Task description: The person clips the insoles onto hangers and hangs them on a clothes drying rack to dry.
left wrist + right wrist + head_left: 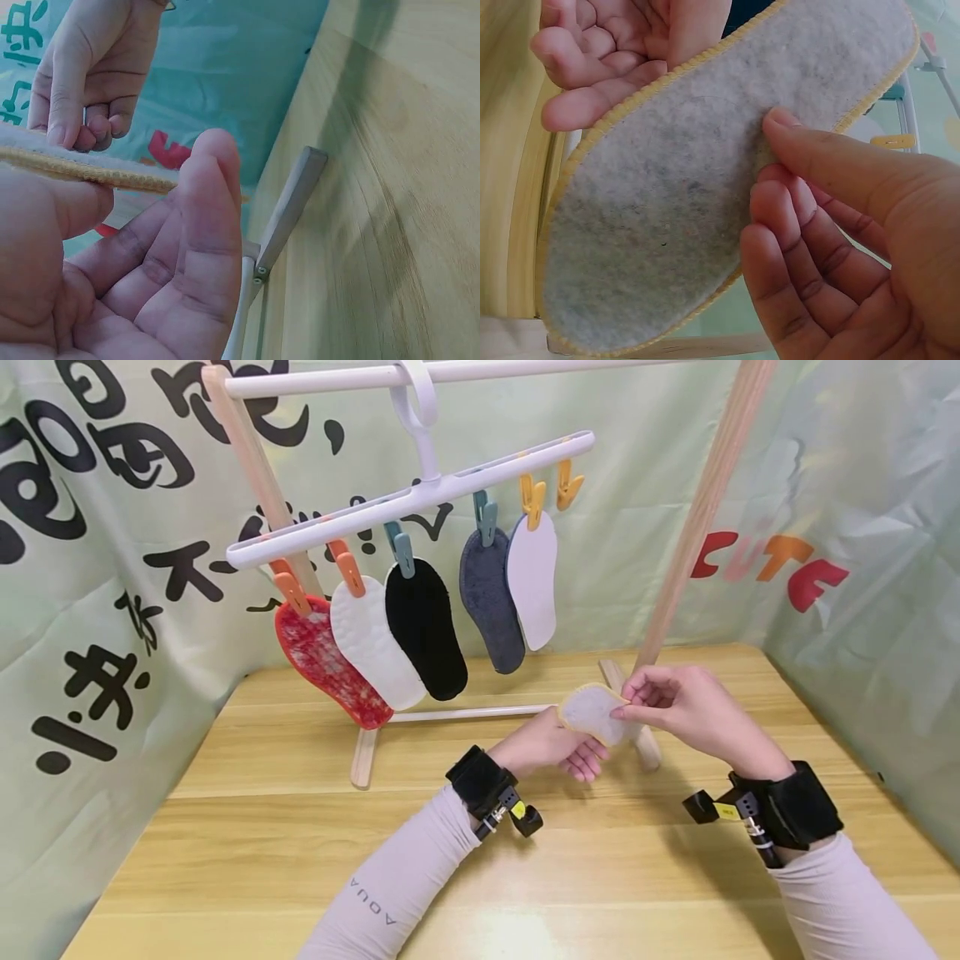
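Observation:
My right hand [686, 706] pinches a greyish felt insole [588, 710] with yellow stitched edging by its side, thumb on the felt face and fingertips behind. Over the table, at the foot of the rack's right post, my left hand [551, 743] lies behind and below the insole. In the left wrist view the insole's edge passes just over the left thumb [86, 206], and the other fingers [210, 202] reach past it, loosely bent. The right wrist view shows the insole [652, 210] at full width, with the left palm partly hidden behind it.
A white clip hanger [442, 489] hangs from a wooden rack [693, 527]. Red [330, 660], white [375, 643], black [427, 631], dark grey [491, 602] and pale [533, 581] insoles hang from its clips. A bare yellow clip [570, 485] is at its right end.

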Tool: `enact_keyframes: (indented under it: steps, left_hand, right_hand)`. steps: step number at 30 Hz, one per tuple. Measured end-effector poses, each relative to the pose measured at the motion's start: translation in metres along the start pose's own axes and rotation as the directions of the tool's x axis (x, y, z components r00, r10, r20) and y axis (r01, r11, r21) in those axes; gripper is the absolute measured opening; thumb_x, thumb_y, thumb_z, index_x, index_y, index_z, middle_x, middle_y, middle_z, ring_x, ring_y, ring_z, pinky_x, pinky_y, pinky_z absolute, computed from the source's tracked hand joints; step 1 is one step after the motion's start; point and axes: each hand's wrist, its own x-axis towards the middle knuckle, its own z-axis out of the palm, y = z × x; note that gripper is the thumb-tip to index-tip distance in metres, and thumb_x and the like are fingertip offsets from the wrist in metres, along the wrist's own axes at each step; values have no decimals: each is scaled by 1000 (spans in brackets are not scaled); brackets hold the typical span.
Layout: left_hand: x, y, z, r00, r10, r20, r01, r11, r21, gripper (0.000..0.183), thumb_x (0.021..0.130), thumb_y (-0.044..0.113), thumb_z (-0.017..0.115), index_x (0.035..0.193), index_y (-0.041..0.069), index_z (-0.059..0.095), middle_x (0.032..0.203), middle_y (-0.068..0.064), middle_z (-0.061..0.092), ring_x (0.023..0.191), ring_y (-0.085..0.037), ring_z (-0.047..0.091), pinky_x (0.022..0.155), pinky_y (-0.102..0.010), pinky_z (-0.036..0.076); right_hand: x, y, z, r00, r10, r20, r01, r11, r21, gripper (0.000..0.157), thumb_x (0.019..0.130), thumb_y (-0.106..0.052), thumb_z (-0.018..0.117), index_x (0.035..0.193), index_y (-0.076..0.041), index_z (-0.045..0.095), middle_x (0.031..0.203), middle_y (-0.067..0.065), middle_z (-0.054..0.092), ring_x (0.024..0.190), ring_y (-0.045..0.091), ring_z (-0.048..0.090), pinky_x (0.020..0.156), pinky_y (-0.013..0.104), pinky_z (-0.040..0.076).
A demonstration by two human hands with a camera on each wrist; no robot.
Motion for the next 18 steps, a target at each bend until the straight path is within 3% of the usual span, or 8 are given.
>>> enact_keyframes:
  steps: [3,11,18]
  left_hand:
    - [-1,-1,-2,1000,-11,-7,11,999,-38,31,114,12,51,109,-10,72,80,-12,74,65,-15,72,65,-28,63]
    - [-2,-3,-9,1000,3,7,-3,999,-34,41,116,16,48,119,-20,68,82,-9,74,72,-14,72,66,-22,60]
    - [2,-4,-10,997,-31,-72,28,999,-39,38,113,26,57,95,-3,73,74,-4,69,64,-11,66,64,-22,58]
  right_hand:
    - [1,0,1,1000,9,-5,-9,1000,3,15,89,-14,89,91,-14,74,81,2,72,70,5,66,64,19,54]
    - [2,2,3,999,26,33,-27,998,53,10,92,-9,86,97,-11,78,87,3,77,75,2,71,69,18,57]
    - [2,4,4,997,23,68,-28,996,82,9,94,-4,82,102,-9,80,90,5,80,78,2,74,71,18,58]
